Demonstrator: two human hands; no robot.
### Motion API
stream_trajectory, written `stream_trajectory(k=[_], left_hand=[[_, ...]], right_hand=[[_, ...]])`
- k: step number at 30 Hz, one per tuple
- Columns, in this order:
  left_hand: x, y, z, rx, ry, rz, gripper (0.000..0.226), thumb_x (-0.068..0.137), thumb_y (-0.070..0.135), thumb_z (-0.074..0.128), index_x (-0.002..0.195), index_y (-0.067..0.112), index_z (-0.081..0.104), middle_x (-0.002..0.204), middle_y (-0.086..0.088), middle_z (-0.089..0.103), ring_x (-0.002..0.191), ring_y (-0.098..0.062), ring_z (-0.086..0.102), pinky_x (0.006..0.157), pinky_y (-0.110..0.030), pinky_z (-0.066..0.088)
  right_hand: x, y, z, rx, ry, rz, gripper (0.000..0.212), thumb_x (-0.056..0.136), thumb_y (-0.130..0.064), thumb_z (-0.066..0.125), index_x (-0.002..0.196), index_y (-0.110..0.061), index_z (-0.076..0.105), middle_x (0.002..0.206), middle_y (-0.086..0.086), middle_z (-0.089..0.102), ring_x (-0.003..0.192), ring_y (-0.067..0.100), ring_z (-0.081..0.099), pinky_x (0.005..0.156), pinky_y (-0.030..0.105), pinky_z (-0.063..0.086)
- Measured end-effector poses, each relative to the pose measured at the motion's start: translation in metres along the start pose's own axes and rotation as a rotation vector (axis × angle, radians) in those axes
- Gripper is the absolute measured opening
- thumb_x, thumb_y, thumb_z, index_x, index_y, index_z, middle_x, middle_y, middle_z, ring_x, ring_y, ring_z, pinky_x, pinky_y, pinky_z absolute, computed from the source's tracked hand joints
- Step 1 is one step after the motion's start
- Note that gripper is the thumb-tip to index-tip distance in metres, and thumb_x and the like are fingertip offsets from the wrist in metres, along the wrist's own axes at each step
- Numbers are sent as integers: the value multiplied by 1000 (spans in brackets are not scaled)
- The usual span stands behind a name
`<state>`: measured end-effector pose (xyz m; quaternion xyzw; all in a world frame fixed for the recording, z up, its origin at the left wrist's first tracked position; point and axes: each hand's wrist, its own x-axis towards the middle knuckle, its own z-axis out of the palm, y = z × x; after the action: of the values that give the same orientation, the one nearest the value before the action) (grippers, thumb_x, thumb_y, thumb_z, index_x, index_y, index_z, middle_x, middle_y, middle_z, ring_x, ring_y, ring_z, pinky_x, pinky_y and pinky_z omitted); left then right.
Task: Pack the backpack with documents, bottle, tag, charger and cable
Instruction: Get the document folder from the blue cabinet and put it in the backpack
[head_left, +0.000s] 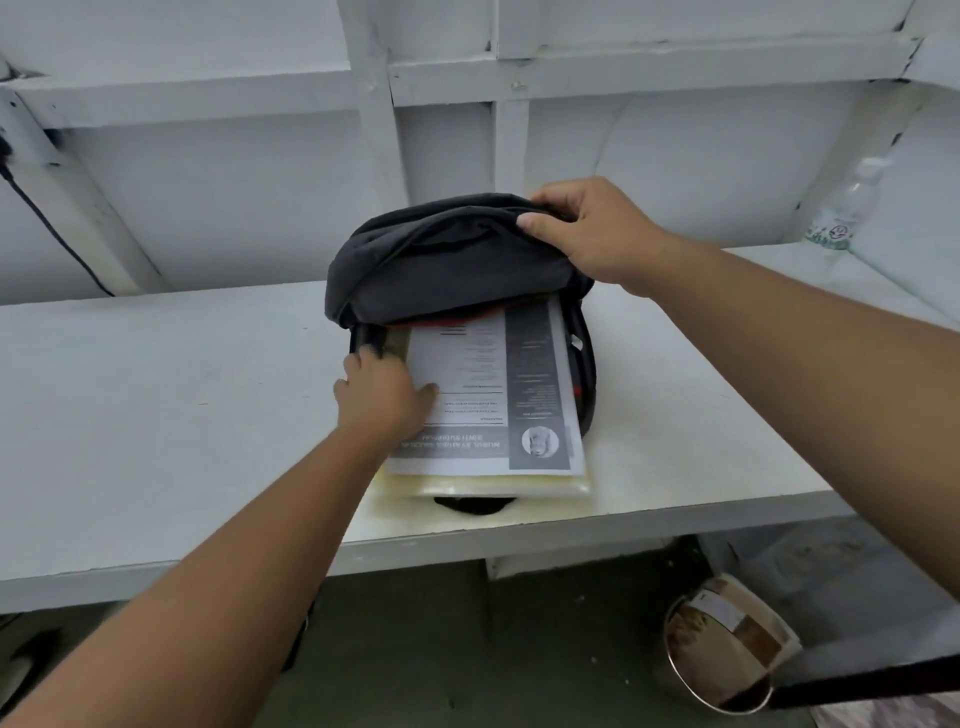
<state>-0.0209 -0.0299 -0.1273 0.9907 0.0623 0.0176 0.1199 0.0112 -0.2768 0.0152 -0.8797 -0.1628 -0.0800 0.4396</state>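
A dark grey backpack (447, 265) lies on the white shelf (156, 415), its mouth facing me. My right hand (592, 228) grips the top flap and holds it lifted. A stack of documents (493, 405), a printed page over a yellowish plastic folder, sits halfway inside the opening, its near end sticking out. My left hand (382, 397) holds the left edge of the stack, thumb on top of the page. A clear plastic bottle (844, 208) stands at the far right of the shelf. Tag, charger and cable are not visible.
White wooden wall framing rises behind the shelf. A black cord (47, 218) runs down the wall at the far left. Below the shelf's front edge, a tin can (722, 644) stands on the floor at the right, with a dark strap (872, 680) crossing beside it.
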Motion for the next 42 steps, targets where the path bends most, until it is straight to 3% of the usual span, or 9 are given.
stream_trajectory(k=[2, 4, 7, 10, 15, 27, 33, 39, 42], left_hand=[[-33, -2, 0, -44, 22, 301, 70, 92, 60, 58, 148, 18, 46, 151, -8, 47, 138, -30, 42, 110, -50, 40], [-71, -8, 0, -69, -83, 615, 70, 90, 67, 50, 151, 33, 43, 159, 2, 43, 146, -23, 37, 118, -48, 33], [-104, -16, 12, 34, -136, 827, 55, 98, 50, 54, 151, 37, 46, 163, 5, 39, 152, -19, 30, 122, -42, 23], [-106, -16, 20, -5, -75, 777, 46, 104, 23, 56, 150, 29, 51, 161, 3, 43, 151, -21, 35, 121, -38, 25], [-94, -12, 20, -124, -70, 752, 40, 103, 24, 59, 143, 26, 60, 155, 4, 52, 144, -21, 45, 117, -40, 35], [-29, 12, 31, 29, 30, 764, 44, 97, 2, 60, 141, 11, 62, 148, -15, 57, 137, -36, 53, 113, -46, 41], [11, 27, 35, 93, -65, 631, 49, 108, 16, 44, 156, 27, 41, 166, 2, 34, 153, -24, 28, 123, -37, 24], [24, 35, 16, 90, -134, 417, 57, 101, 44, 55, 155, 32, 41, 158, -7, 46, 140, -32, 46, 112, -41, 39], [4, 31, -8, -34, -48, 448, 61, 91, 49, 69, 147, 29, 54, 146, -6, 59, 133, -30, 54, 107, -40, 46]], right_hand=[[-2, 1, 1, 3, -3, 0, 18, 99, -28, 63, 105, -17, 75, 103, 8, 75, 90, 12, 66, 93, 38, 53], [-2, 1, 0, -2, -6, -3, 18, 99, -28, 63, 106, -17, 75, 101, 6, 75, 90, 11, 65, 93, 37, 53], [-3, 2, 0, -1, -11, -8, 17, 99, -29, 63, 104, -18, 75, 96, 1, 74, 87, 9, 64, 90, 35, 54], [-6, 4, 2, 19, -25, -7, 16, 99, -29, 63, 104, -21, 75, 99, 3, 76, 87, 7, 66, 87, 32, 54], [-11, 7, 3, 42, -42, -19, 15, 99, -27, 64, 107, -24, 75, 100, -4, 76, 86, 1, 65, 83, 20, 51], [-26, 12, 5, -4, -58, -37, 18, 98, -26, 66, 111, -18, 75, 99, -4, 74, 88, 6, 64, 89, 28, 52], [-33, 17, 7, 1, -65, -38, 14, 97, -27, 67, 108, -23, 75, 102, -7, 74, 98, 14, 68, 94, 37, 55], [-42, 28, 13, 18, -87, -22, 15, 98, -26, 66, 109, -23, 75, 100, -8, 75, 96, 12, 69, 91, 33, 56], [-46, 32, 17, 36, -78, -30, 13, 97, -27, 66, 106, -26, 75, 97, -13, 75, 92, 6, 69, 86, 26, 55]])
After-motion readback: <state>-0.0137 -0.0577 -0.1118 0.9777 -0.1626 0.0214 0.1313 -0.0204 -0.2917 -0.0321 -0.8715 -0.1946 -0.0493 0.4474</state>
